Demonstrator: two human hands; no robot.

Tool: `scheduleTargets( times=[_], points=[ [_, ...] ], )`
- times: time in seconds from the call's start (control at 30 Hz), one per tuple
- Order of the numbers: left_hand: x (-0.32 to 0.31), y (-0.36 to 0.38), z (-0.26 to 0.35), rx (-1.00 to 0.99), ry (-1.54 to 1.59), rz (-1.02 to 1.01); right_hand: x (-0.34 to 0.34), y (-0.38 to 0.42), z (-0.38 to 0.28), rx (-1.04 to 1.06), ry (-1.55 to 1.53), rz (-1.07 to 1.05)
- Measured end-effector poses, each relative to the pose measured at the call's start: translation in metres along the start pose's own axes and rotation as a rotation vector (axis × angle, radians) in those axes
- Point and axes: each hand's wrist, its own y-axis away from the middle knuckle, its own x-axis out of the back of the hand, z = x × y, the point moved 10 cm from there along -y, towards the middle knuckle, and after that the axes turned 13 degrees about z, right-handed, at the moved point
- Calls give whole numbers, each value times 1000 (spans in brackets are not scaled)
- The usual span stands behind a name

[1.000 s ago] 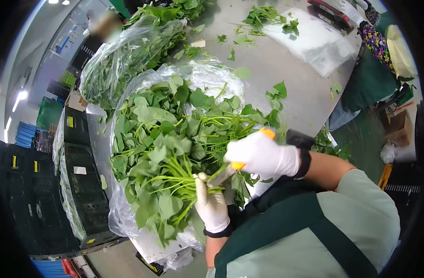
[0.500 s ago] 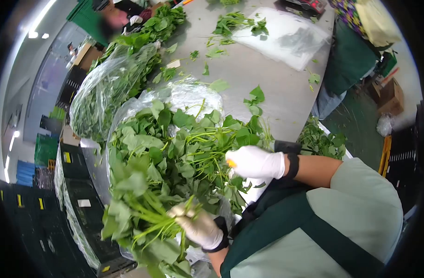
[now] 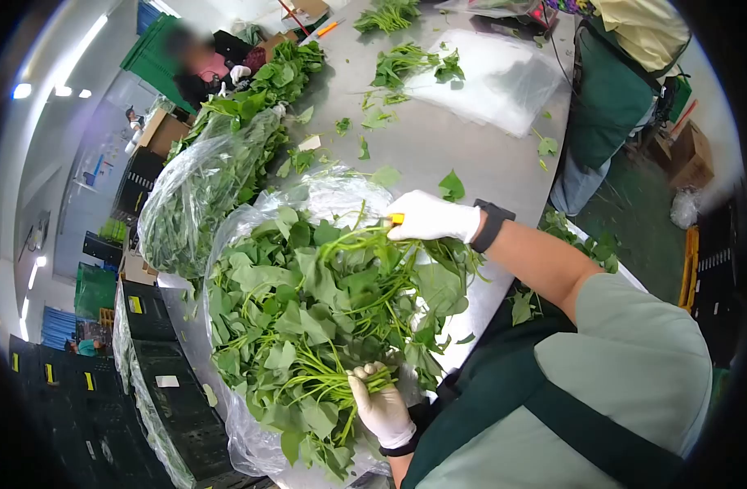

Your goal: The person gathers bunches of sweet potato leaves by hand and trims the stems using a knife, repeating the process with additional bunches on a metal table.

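My left hand, in a white glove, is closed round the stems of a bunch of leafy greens, its leaves fanning out to the left. At the upper edge of the large leafy pile, my right hand, also gloved, is closed on a small yellow-orange object; most of that object is hidden in the fingers. Green stems and leaves lie right under and against this hand. The pile sits in an opened clear plastic bag on the metal table.
A second clear bag of greens lies to the upper left, with a person behind it. White plastic sheets and small bunches lie across the table. Black crates stand at left; another person in green is at right.
My left hand has moved right with the bunch, over the pile. My right hand has risen to the pile's upper edge, still closed on the yellow-orange object. The camera view has shifted slightly.
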Motion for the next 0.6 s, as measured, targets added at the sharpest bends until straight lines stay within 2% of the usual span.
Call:
scheduleTargets(
  times=[0.13, 0.23, 0.3, 0.5, 0.57, 0.6],
  points=[
    [-13, -4, 2, 28, 54, -10, 38, -4, -50, 89, -150, 182],
    [-23, -9, 6, -8, 69, 5, 38, 3, -66, 55, -156, 153],
    [-39, -11, 7, -46, 14, -11, 34, 13, -86, 151, -115, 198],
    [-73, -27, -7, -132, -181, -24, -7, 36, -117, 298, -97, 85],
    [-90, -24, -10, -126, -258, -108, -18, 48, -129, 422, -1, 76],
    [-81, -28, -13, -75, -259, -85, -24, 54, -135, 479, 50, 52]
  ],
)
